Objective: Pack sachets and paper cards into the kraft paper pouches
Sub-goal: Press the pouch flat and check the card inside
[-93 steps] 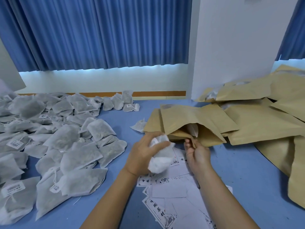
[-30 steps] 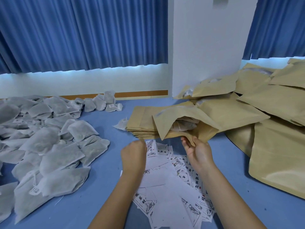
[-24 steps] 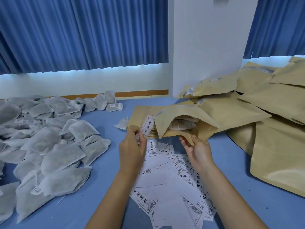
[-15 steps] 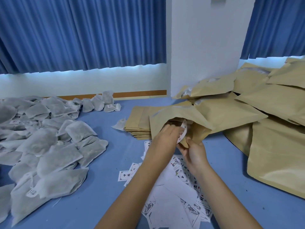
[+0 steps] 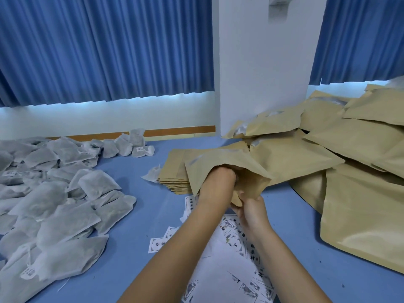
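Change against 0.5 s earlier: the left grip (image 5: 219, 175) had gone deeper into the open kraft pouch (image 5: 229, 159), and the card seen at its fingertips then was out of sight. The right grip (image 5: 251, 212) was unchanged at the pouch mouth.

Nearest, below both grips: paper cards (image 5: 229, 265) lay loose and overlapping on the blue table (image 5: 153, 215), some print side up, some blank side up. Both forearms crossed above them. A few cards lay singly just left of the left forearm.

Right grip: thumb and fingers pinched the lower lip of the pouch mouth.

Left grip: buried in the pouch mouth, just above and left of the right grip. Its fingers were hidden by the kraft paper, so I could not tell whether they were spread or closed on anything. The pouch's upper wall arched over it.

Just behind and left of the left grip: a stack of flat pouches (image 5: 172, 171), with the open pouch lying partly on it. One stray sachet (image 5: 153, 174) touched the stack's left edge.

Well left of both grips: a wide heap of white mesh sachets (image 5: 54, 204), some with small labels.

Right of and behind the right grip: a pile of kraft pouches (image 5: 360, 193), overlapping, reaching back to a white pillar (image 5: 262, 62).

Farthest: blue curtains (image 5: 109, 51).
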The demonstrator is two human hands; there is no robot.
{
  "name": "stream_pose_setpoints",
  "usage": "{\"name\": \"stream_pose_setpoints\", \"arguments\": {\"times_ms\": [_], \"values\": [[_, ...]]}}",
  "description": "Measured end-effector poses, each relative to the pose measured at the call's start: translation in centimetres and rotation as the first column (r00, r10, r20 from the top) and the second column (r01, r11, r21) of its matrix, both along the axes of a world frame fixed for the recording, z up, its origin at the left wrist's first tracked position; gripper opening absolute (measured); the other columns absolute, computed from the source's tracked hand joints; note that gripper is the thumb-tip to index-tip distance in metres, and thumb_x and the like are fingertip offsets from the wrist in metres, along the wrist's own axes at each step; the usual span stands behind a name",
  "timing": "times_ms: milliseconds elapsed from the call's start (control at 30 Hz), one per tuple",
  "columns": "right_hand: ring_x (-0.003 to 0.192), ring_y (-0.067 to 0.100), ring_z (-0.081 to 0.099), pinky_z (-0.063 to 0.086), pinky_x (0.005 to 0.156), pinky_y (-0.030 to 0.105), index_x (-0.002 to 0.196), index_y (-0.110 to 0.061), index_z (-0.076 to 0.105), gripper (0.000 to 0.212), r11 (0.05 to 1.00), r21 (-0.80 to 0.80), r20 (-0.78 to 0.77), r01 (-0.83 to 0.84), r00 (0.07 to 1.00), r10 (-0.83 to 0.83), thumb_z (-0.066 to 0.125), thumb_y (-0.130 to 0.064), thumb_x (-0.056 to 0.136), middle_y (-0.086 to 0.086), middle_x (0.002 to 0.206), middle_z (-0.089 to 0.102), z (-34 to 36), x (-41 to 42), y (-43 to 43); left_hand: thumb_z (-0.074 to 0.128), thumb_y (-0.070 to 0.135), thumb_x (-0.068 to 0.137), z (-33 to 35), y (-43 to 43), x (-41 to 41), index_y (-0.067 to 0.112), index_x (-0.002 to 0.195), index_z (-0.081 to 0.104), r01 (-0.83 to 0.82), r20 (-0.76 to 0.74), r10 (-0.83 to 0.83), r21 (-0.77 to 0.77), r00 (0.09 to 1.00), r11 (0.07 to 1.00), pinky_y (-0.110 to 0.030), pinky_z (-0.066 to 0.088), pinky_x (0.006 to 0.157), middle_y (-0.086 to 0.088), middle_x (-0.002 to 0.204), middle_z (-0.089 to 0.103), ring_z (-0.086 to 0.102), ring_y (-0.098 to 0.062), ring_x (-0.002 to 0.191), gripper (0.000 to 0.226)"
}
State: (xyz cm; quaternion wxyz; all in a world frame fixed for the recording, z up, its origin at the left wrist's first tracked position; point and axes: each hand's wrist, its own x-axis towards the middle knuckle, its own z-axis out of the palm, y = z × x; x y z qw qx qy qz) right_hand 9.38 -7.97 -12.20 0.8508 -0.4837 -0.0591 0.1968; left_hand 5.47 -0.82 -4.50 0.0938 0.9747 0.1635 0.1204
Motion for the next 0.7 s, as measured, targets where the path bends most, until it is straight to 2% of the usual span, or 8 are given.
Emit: {"name": "stream_pose_setpoints", "arguments": {"times_ms": [67,167,267,333,433,533,600,700], "values": [[0.054,0.001,0.059,0.047,0.047,0.016,0.088,-0.009,0.056,0.026,1.0,-0.011,0.01,-0.019,1.0,0.019,0.037,0.008,0.096,-0.007,0.063,0.063,0.0,0.1,-0.2,0.064,0.001,0.078,-1.5,-1.2,-1.6,0.004,0.107,0.065,0.021,0.164,-0.058,0.22,0.985,0.975,-0.029,0.043,0.071,-0.009,0.099,0.061,0.059,-0.024,0.088,0.029],[0.038,-0.003,0.048,0.037,0.037,0.012,0.074,-0.013,0.047,0.033,0.999,-0.027,0.0,-0.018,1.0,0.018,0.036,0.01,0.094,-0.014,0.045,0.052,-0.1,0.2,-0.2,0.077,0.001,0.042,-1.7,-1.5,-2.8,0.008,0.078,0.07,0.04,0.312,-0.164,0.368,0.936,0.929,-0.023,0.049,0.07,-0.007,0.081,0.065,0.063,-0.022,0.078,0.038],[0.038,-0.002,0.048,0.037,0.036,0.013,0.074,-0.013,0.046,0.031,0.998,-0.064,0.002,-0.022,1.0,0.022,0.037,0.01,0.093,-0.011,0.044,0.051,-0.2,0.2,-0.1,0.07,0.011,0.064,-2.1,-1.3,-3.2,0.012,0.095,0.069,0.086,0.149,-0.16,0.412,0.976,0.907,-0.023,0.045,0.077,-0.002,0.088,0.065,0.062,-0.018,0.085,0.031],[0.039,0.0,0.049,0.038,0.037,0.015,0.074,-0.012,0.045,0.028,0.994,-0.108,0.006,-0.019,1.0,0.02,0.039,0.006,0.094,-0.004,0.05,0.051,-0.2,-0.1,0.0,0.05,0.013,0.088,-3.4,-0.8,-2.5,0.011,0.109,0.062,0.057,0.046,-0.085,0.436,0.995,0.898,-0.026,0.04,0.085,-0.003,0.102,0.064,0.059,-0.019,0.098,0.024],[0.053,0.009,0.055,0.046,0.049,0.022,0.081,-0.007,0.05,0.022,0.987,-0.16,0.012,-0.03,0.999,0.032,0.039,0.006,0.094,0.006,0.068,0.053,-0.3,-0.4,0.2,0.043,0.009,0.093,-4.0,0.0,-1.7,0.007,0.109,0.062,0.021,-0.054,0.0,0.381,0.999,0.924,-0.03,0.038,0.084,-0.009,0.109,0.062,0.055,-0.025,0.106,0.025],[0.081,0.025,0.06,0.052,0.068,0.035,0.104,0.003,0.055,0.019,0.982,-0.183,0.013,-0.038,0.999,0.041,0.039,0.006,0.095,0.018,0.094,0.061,-0.4,-0.7,0.4,0.048,0.002,0.09,-3.5,0.7,-0.5,0.004,0.104,0.065,-0.069,-0.032,0.078,0.218,0.996,0.974,-0.029,0.04,0.071,-0.013,0.105,0.065,0.061,-0.028,0.097,0.022],[0.093,0.03,0.061,0.053,0.065,0.033,0.116,0.005,0.054,0.025,0.986,-0.163,0.015,-0.041,0.999,0.044,0.038,0.005,0.096,0.021,0.106,0.062,-0.2,-0.9,0.5,0.052,0.01,0.091,-2.7,1.0,0.3,0.006,0.105,0.065,-0.126,0.007,0.126,0.092,0.992,0.988,-0.03,0.044,0.073,-0.013,0.104,0.066,0.063,-0.029,0.094,0.019],[0.08,0.027,0.062,0.054,0.056,0.029,0.12,0.005,0.05,0.025,0.991,-0.132,-0.008,-0.029,1.0,0.028,0.041,0.004,0.097,0.017,0.1,0.062,0.0,-1.1,0.6,0.052,0.026,0.094,-1.8,2.0,1.0,0.016,0.121,0.056,-0.172,0.025,0.174,-0.081,0.984,0.982,-0.032,0.043,0.09,-0.01,0.118,0.059,0.057,-0.028,0.108,0.029]]}}
